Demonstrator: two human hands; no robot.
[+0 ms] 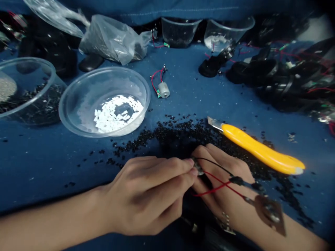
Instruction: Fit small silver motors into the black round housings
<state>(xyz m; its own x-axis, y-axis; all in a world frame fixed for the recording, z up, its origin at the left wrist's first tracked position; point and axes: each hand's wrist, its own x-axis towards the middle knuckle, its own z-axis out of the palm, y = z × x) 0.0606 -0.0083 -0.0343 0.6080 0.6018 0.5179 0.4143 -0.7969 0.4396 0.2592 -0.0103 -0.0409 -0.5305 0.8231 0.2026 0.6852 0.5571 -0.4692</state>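
Fingers of the left hand [154, 195] pinched a small, dark-and-silvery component [198, 168] trailing thin red and black wires [217, 174].

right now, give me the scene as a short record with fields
left hand: pinching a small part with wires
right hand: close beside that part, grip unclear
knife: yellow handle, blade exposed, lying to the right
bowl: clear, holding white pieces
motor: on the blue cloth, red wires attached
loose bits: black, scattered beyond the hands
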